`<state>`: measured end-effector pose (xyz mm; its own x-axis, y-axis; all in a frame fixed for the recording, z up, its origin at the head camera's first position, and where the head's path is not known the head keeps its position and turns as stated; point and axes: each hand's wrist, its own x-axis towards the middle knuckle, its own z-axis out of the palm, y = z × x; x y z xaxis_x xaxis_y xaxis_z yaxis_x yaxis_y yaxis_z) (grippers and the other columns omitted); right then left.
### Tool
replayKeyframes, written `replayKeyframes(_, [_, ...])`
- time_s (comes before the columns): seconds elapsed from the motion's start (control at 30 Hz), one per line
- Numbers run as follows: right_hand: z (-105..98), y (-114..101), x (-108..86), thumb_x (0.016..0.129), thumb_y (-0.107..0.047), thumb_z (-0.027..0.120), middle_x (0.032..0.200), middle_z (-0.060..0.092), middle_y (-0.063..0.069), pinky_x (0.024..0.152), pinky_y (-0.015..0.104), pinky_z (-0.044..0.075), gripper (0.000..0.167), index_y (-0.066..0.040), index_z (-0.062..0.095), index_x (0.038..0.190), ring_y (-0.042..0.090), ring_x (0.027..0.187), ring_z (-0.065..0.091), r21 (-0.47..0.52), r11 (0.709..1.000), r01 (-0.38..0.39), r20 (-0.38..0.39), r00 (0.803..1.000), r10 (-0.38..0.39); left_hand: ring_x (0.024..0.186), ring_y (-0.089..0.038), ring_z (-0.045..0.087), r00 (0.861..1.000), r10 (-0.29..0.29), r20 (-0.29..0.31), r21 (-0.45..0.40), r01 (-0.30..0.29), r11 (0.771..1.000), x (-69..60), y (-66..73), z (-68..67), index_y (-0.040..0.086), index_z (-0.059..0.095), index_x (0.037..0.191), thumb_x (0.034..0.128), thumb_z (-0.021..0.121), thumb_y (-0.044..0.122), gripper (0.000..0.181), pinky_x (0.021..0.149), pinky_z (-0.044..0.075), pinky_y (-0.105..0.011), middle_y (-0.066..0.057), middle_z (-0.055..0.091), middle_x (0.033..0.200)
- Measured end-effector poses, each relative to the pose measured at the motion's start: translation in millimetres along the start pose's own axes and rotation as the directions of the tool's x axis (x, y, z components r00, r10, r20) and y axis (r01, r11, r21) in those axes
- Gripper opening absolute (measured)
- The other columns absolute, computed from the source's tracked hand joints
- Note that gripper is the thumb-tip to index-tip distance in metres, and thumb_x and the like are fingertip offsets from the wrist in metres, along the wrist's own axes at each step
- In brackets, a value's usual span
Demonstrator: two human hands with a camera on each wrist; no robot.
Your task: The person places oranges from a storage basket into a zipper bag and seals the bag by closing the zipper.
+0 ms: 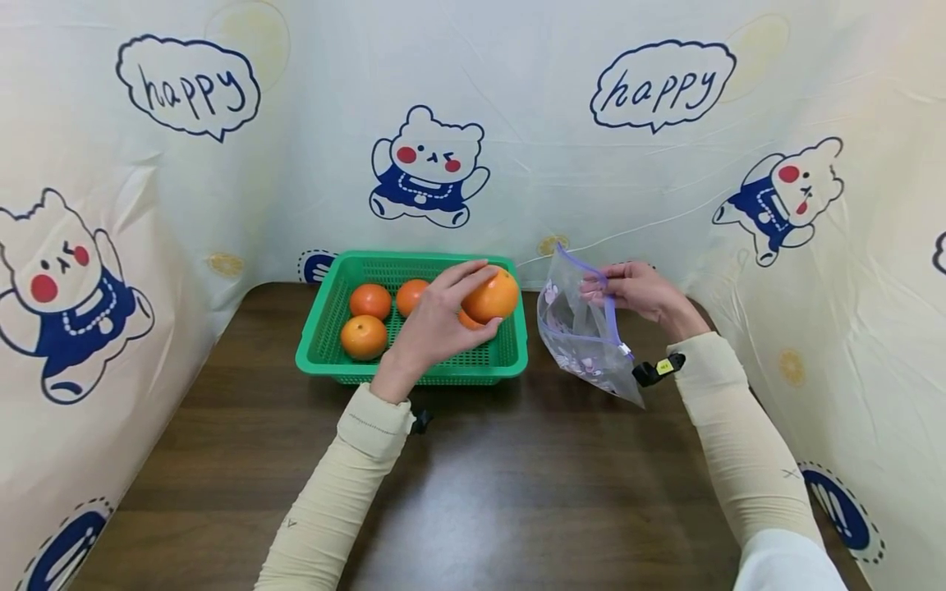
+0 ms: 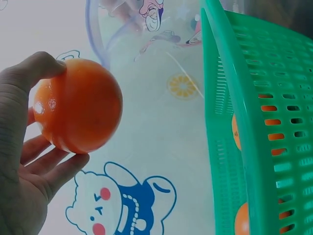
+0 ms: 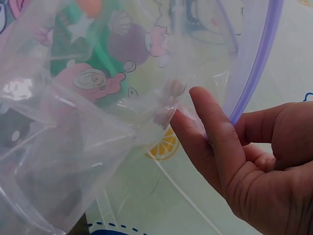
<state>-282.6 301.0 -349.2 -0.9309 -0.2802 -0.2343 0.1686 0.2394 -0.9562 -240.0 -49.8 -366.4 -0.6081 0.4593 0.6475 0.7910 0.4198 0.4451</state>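
Note:
My left hand [image 1: 443, 316] grips an orange [image 1: 492, 295] above the right part of the green plastic basket [image 1: 318, 341]. In the left wrist view, thumb and fingers curl round the same orange [image 2: 80, 106], which is apart from the basket wall. Several more oranges [image 1: 364, 336] lie in the basket, one partly hidden under my left hand. To the right of the basket, my right hand [image 1: 641, 291] pinches the purple-edged rim of a clear zip bag [image 1: 572, 328] printed with cartoon figures. The bag's mouth gapes, with some fingers inside it; no fruit shows within.
The basket and bag are at the far side of a dark brown wooden table [image 1: 473, 492]. Behind and at both sides hangs a pale cloth [image 1: 547, 90] with bear drawings. A purple zip with a white slider [image 1: 625, 350] runs along the bag's opening.

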Motion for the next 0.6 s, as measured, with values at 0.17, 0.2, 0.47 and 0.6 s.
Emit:
replayKeyframes(0.17, [-1,-1,-1.0,0.108,-0.002,0.040,0.128,0.068,0.022,0.087,0.023,0.059,0.041,0.020,0.039,0.143,0.010,0.099,0.074,-0.001,1.000,-0.004,0.005,1.000,0.004,0.124,-0.029,0.060,0.999,0.044,-0.003,-0.006,-0.044,0.999,3.7,2.1,2.4,0.007,0.061,0.139,0.0853,0.080,0.019,0.058,0.097,0.057,-0.039,-0.016,0.057,0.142])
replayKeyframes(0.2, [-1,-1,-1.0,0.108,-0.002,0.040,0.127,0.068,0.021,0.087,0.023,0.059,0.041,0.020,0.039,0.143,0.010,0.099,0.074,0.000,1.000,-0.003,0.005,1.000,0.003,0.124,-0.029,0.060,0.999,0.053,-0.006,-0.006,-0.053,0.999,4.6,2.4,3.1,0.007,0.061,0.139,0.0852,0.080,0.018,0.058,0.097,0.057,-0.038,-0.016,0.057,0.142])
replayKeyframes(0.47, [-1,1,-0.8,0.108,-0.001,0.041,0.123,0.071,0.018,0.087,0.024,0.059,0.041,0.019,0.040,0.144,0.012,0.099,0.074,0.009,1.000,0.012,0.014,1.000,-0.012,0.124,-0.030,0.060,0.997,0.074,-0.012,-0.016,-0.074,0.997,8.3,6.5,7.9,0.005,0.062,0.138,0.0847,0.082,0.018,0.058,0.096,0.058,-0.039,-0.018,0.058,0.141])
replayKeyframes(0.6, [-1,1,-1.7,0.108,-0.002,0.041,0.123,0.071,0.017,0.087,0.024,0.059,0.041,0.019,0.040,0.144,0.011,0.098,0.074,-0.001,1.000,0.009,0.001,1.000,-0.009,0.124,-0.030,0.059,0.996,0.090,-0.017,-0.011,-0.090,0.996,11.6,8.9,10.3,0.005,0.062,0.138,0.0851,0.082,0.020,0.058,0.096,0.058,-0.038,-0.018,0.058,0.140])
